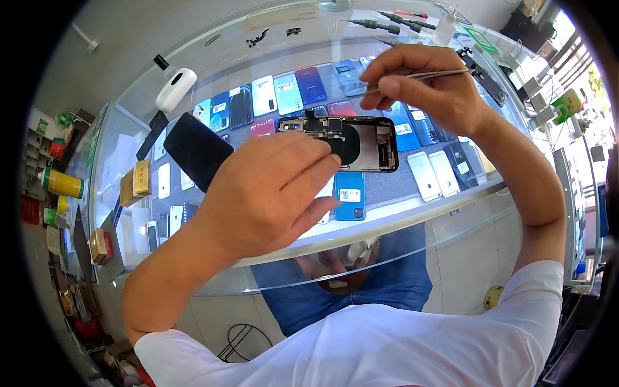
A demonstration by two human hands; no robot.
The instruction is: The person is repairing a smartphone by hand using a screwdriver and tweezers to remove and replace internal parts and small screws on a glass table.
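Note:
An opened phone (371, 143) lies on the glass counter, its back housing, circuit board and round dark coil exposed. My left hand (264, 193) reaches over its left part, fingers bent and fingertips at the board, the thumb apart from them nearer me. Nothing shows between thumb and fingers. Up and to the right, above the counter, my right hand (432, 84) is closed around thin silver tweezers (445, 73). Their tips point left, near the fingertips. Left of my left hand lies a detached black screen (196, 151), partly covered by that hand.
Several phones, such as a blue one (349, 197), lie beneath the glass. On top are a white oval device (175, 89), a yellow box (135, 183), small dark parts (257, 39), screwdrivers (374, 26), a clear bottle (444, 29) and a long dark phone part (489, 85).

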